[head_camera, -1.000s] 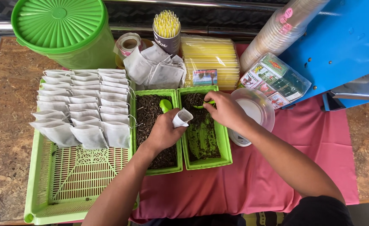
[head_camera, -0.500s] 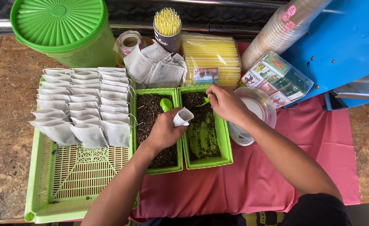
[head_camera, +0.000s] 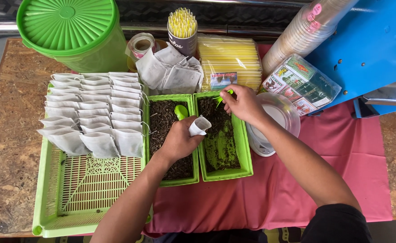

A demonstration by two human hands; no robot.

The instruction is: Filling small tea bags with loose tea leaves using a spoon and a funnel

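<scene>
My left hand holds a small white paper filter bag, its mouth open, above the gap between two green trays. The left tray is full of dark loose tea leaves, and a green scoop lies in it. My right hand grips a second green scoop at the far end of the right tray, which holds a thinner layer of tea. The two hands are a short way apart.
A large green slatted tray at left carries several rows of filled white bags. Behind are a green lidded bucket, empty bags, a cup of yellow straws, stacked cups, a white dish and a blue machine.
My right hand has moved with its scoop from the middle of the right tray toward its far end. My left hand and the bag have stayed put.
</scene>
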